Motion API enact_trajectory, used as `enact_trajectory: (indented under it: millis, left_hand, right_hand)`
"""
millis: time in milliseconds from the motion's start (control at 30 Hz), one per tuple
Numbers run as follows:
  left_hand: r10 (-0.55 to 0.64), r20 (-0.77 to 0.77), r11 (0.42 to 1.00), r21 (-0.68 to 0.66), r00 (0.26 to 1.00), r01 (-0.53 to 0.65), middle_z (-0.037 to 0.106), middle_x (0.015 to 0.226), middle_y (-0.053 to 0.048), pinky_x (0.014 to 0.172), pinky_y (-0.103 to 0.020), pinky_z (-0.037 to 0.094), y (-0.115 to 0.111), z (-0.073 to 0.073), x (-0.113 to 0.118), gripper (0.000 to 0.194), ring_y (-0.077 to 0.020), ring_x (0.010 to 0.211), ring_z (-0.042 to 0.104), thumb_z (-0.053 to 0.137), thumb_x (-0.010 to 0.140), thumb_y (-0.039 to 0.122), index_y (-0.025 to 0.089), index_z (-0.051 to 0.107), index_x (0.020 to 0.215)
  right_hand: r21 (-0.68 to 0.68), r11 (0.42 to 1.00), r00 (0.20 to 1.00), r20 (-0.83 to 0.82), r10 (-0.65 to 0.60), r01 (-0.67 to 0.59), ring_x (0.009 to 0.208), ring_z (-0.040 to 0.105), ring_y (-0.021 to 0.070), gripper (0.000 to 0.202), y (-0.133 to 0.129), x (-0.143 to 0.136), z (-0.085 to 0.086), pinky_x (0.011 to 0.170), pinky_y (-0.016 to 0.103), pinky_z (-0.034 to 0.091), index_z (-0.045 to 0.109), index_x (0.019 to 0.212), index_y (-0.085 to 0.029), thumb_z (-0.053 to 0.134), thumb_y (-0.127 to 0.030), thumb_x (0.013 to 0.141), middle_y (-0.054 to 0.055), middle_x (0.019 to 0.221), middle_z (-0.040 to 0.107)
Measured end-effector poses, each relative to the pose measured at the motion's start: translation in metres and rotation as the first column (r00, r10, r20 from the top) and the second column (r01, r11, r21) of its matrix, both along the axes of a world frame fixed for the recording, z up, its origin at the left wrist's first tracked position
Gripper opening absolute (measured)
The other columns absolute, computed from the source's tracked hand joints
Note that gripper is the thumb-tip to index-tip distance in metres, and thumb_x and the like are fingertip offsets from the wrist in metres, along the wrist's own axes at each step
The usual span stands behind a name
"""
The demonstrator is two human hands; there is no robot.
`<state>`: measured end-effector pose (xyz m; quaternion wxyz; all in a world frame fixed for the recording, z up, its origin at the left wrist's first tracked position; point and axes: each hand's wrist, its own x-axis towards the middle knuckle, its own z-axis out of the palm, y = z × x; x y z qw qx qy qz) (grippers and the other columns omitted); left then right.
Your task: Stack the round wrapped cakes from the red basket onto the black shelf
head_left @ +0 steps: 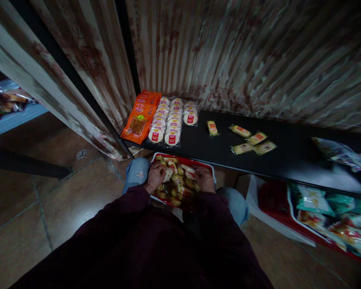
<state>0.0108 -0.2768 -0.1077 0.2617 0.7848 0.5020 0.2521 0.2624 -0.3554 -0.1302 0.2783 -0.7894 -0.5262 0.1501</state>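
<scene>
Between my knees sits a red box with a white rim [213,168], full of small wrapped yellow snacks [180,190]. My left hand [156,176] reaches into its left side, fingers closed on a white round wrapped cracker [168,174]. On the other side my right hand [204,179] grips another pale round wrapped cracker [190,173] with its fingertips; part of that hand is dark. Rows of similar white cracker packs [172,124] lie overlapping on the black shelf [198,146] in front of me.
Orange snack bags [139,120] lie at the shelf's left end, beside a black post [108,128]. Several yellow wrapped snacks [254,140] are scattered mid-shelf. Clear plastic packaging [343,154] lies farther right. Below stands a box of green snack bags [315,200]. A pleated curtain [228,60] hangs behind.
</scene>
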Motion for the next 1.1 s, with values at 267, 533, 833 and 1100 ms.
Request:
enact_trajectory:
  millis: [267,533,833,1100]
  left_hand:
    - [-0.02,0.148,0.993,0.115,0.989,0.003,0.065,0.109,-0.008,0.102,-0.038,0.046,-0.007,0.03,0.007,0.024,-0.0192,0.11,0.057,0.044,0.088,0.015,0.018,0.062,0.102]
    - [-0.318,-0.014,0.937,0.152,0.948,0.316,0.059,0.124,-0.009,0.109,-0.036,0.04,-0.019,0.026,0.005,0.024,-0.0188,0.125,0.049,0.041,0.091,0.018,0.018,0.06,0.107]
    - [-0.385,-0.188,0.913,0.064,0.904,0.402,0.047,0.141,-0.014,0.113,-0.044,0.035,-0.024,-0.006,-0.003,0.045,-0.0244,0.134,0.041,0.047,0.081,0.012,0.013,0.052,0.125]
    - [-0.387,-0.127,0.922,-0.032,0.913,0.386,0.044,0.145,-0.011,0.115,-0.048,0.031,-0.017,-0.021,-0.004,0.058,-0.0252,0.14,0.031,0.053,0.078,0.019,0.018,0.047,0.135]
  right_hand:
    - [0.037,0.987,0.987,0.007,0.159,-0.159,0.097,0.059,0.0221,0.009,-0.006,-0.017,0.005,0.091,0.04,0.045,0.062,0.078,-0.022,0.058,-0.024,0.07,0.004,0.093,0.065]
    - [-0.036,0.981,0.974,0.115,0.194,-0.191,0.113,0.049,0.0264,0.012,-0.007,-0.053,0.014,0.098,0.046,0.036,0.067,0.087,-0.024,0.06,-0.025,0.077,0.008,0.116,0.061]
    - [0.013,0.97,0.963,0.126,0.238,-0.242,0.122,0.044,0.0278,0.016,-0.017,-0.055,0.015,0.102,0.047,0.034,0.067,0.089,-0.022,0.056,-0.025,0.079,0.008,0.128,0.057]
    - [-0.046,0.998,0.99,0.137,-0.031,0.038,0.116,0.05,0.0289,0.037,-0.017,-0.043,-0.001,0.099,0.047,0.038,0.062,0.113,-0.018,0.049,-0.025,0.079,0.011,0.121,0.061]
